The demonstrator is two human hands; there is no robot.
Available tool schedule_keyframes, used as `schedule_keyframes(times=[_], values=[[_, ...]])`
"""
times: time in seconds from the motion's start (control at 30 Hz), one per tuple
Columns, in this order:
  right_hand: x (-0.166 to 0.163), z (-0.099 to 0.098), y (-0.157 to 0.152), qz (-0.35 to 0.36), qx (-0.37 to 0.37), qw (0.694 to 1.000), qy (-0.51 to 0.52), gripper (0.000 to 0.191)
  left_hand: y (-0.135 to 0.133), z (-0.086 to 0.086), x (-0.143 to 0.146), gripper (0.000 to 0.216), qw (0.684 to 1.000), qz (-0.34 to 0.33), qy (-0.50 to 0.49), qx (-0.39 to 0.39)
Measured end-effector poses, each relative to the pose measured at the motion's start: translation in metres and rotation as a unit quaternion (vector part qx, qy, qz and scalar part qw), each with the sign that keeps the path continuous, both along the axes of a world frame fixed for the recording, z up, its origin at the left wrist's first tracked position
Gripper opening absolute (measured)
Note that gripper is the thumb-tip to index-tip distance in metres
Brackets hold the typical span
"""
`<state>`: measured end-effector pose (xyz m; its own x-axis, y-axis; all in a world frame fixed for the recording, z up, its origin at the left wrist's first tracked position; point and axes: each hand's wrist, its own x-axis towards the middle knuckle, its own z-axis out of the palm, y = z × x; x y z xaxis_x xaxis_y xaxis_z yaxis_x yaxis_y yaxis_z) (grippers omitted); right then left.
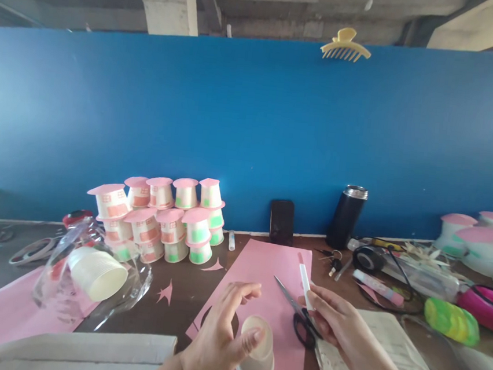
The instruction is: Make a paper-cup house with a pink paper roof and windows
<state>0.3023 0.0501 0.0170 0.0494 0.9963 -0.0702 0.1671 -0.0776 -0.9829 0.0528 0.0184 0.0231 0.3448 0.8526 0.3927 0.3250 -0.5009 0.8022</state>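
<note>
My left hand [221, 336] has its fingers and thumb apart. It is beside a plain white paper cup [260, 368], upside down on a pink sheet [260, 262], with the thumb in front of the cup. Whether the thumb touches the cup I cannot tell. In my right hand [329, 318] is a white marker [305, 279] with a pink tip, pinched and pointing up. Black-handled scissors [303, 335] lie just left of that hand, blades toward the back. Part of a round hole in the pink sheet is hidden behind my left hand.
Stacked paper cups [196, 227] with pink tops and coloured windows stand at the left. A bag of cups [100, 275] lies nearby. Along the blue partition [252, 121] stand a phone [282, 221] and a black flask [346, 218]. Clutter, including a green roll [451, 321], fills the right.
</note>
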Motion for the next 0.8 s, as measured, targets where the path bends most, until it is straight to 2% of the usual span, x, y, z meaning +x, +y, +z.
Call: schedule_keyframes(times=[0.13, 0.3, 0.67, 0.8], values=[[0.007, -0.017, 0.009, -0.016, 0.031, 0.997, -0.065, 0.051, 0.003, -0.003, -0.001, 0.072, 0.999, -0.035, 0.009, -0.028], [0.019, -0.029, 0.014, -0.029, 0.046, 0.987, -0.154, 0.044, 0.004, -0.006, -0.004, 0.082, 0.995, -0.065, 0.034, -0.068], [0.027, -0.027, 0.014, 0.007, 0.058, 0.964, -0.260, 0.031, 0.007, -0.002, -0.006, 0.112, 0.982, -0.105, 0.103, -0.115], [0.028, -0.028, 0.014, -0.002, 0.064, 0.958, -0.280, 0.031, 0.007, -0.004, -0.006, 0.115, 0.979, -0.105, 0.128, -0.122]])
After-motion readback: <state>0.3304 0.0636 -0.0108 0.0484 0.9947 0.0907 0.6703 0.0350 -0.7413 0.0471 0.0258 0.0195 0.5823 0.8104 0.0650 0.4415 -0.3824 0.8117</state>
